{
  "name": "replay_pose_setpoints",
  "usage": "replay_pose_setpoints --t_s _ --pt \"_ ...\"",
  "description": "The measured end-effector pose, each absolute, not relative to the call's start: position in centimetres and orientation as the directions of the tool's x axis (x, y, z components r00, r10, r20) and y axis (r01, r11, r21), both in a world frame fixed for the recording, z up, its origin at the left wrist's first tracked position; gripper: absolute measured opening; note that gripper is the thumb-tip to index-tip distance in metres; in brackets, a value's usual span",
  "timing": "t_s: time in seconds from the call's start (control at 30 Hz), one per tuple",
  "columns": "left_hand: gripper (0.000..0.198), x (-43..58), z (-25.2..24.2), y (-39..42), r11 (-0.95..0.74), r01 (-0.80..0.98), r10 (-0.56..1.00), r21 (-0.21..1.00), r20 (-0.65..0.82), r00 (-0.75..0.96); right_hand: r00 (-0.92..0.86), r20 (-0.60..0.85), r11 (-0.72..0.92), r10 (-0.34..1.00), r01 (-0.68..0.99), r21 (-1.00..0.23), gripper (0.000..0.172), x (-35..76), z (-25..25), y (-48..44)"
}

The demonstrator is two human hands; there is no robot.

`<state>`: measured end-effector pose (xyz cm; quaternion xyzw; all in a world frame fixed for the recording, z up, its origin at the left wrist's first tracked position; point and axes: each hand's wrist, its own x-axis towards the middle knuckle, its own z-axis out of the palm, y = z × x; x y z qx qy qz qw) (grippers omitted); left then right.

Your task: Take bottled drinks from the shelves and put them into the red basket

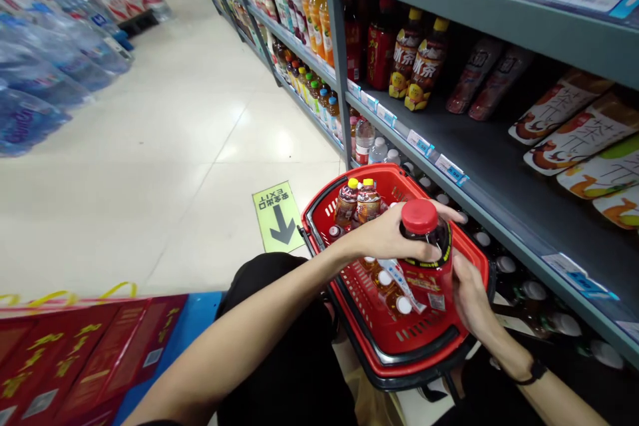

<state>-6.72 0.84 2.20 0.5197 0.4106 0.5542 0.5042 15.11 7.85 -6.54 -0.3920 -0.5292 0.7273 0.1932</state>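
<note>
A large dark drink bottle (426, 283) with a red cap and red label stands over the red shopping basket (344, 329). My left hand (387, 234) is wrapped round its neck, just under the cap. Against the bottle's right side presses my right hand (469, 286), its fingers partly hidden behind the label. Inside the basket, two yellow-capped tea bottles (368, 203) stand at the far end. Several white-capped bottles (385, 279) lie nearer, beside the big bottle. Whether the big bottle's base touches the basket floor is hidden.
Grey shelving (499, 20) runs along the right, its lower edge close to the basket. Tea bottles (424, 70) stand on its shelf. Red boxes (74, 359) lie at the lower left. Packs of bottled water (54, 53) are stacked across the aisle. A green exit sign (276, 216) marks the floor.
</note>
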Motion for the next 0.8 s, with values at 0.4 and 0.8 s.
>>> replay_pose_setpoints --t_s 0.4,0.8 --pt "0.037 -7.0 1.5 0.6 -0.081 -0.539 0.991 0.839 0.012 -0.13 -0.766 -0.231 -0.133 0.6 0.189 -0.973 0.093 16.2 -5.4 5.7" --pt "0.047 -6.4 3.1 -0.2 0.006 -0.455 0.986 0.89 0.071 0.153 -0.83 0.069 0.29 0.554 0.114 -0.95 0.06 16.5 -4.4 5.3"
